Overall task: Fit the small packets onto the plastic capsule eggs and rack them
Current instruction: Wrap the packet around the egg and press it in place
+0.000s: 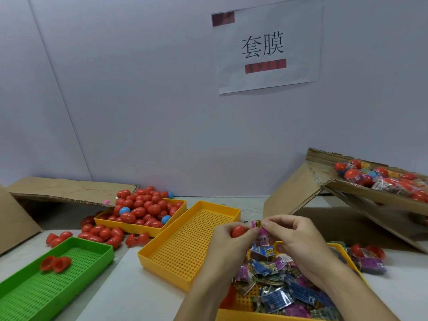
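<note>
My left hand (228,239) grips a red capsule egg (239,231) above the right end of a bare yellow perforated tray (185,249). My right hand (294,237) pinches a pink printed packet (257,224) right beside the egg, touching it. Below both hands a yellow tray (234,313) holds a heap of small blue, purple and green packets (278,288). Another yellow tray (129,224) at the back left is piled with red eggs (143,207) and a few blue ones.
A green perforated tray (76,274) at the front left holds two red egg halves (55,262). Loose red eggs (102,232) lie on the table beside it. A tilted cardboard box (347,188) at the right holds wrapped eggs (382,177). Flat cardboard (69,188) lies back left.
</note>
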Demonstrator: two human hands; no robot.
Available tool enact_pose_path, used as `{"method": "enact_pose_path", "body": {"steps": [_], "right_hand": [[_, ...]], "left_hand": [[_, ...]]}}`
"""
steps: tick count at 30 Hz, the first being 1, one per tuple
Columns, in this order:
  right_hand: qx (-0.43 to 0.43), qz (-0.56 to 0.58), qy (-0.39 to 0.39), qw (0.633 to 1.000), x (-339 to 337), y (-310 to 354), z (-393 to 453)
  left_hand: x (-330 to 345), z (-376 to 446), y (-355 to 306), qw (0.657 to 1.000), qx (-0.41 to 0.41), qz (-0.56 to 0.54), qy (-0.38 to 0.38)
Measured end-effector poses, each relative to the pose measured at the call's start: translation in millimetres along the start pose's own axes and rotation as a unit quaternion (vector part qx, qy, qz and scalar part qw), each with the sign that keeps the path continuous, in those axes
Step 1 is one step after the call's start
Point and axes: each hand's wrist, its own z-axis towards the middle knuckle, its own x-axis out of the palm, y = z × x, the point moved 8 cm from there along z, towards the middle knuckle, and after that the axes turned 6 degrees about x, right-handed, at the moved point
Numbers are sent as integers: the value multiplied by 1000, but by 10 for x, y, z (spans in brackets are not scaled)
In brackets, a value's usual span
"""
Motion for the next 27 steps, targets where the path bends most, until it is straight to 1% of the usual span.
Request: {"method": "enact_pose_path", "body": {"steps": [4,7,10,13,15,17,19,22,27], "right_hand": [[22,43,8,999,6,-25,6],[40,75,43,995,23,-18,-8],[22,69,93,993,72,41,-47],[-7,37,111,993,120,96,-87],[-17,15,102,995,98,102,-77],[-8,21,89,996,44,83,-50],[-5,21,94,995,25,82,-50],[-26,-31,79,996,-5,104,-61],[-41,-95,6,995,-101,100,-43]], "left_hand": [[32,-10,-19,1000,5,3,10],[37,-5,-24,1000,4,1,20],[37,-4,-32,1000,4,-3,26],[34,-2,-30,1000,3,5,23],[27,-5,-38,1000,7,22,22],[28,-12,-59,999,17,39,26],[37,-17,-77,998,23,47,30],[44,-22,-107,997,36,59,33],[-78,21,-118,993,68,90,-36]]}}
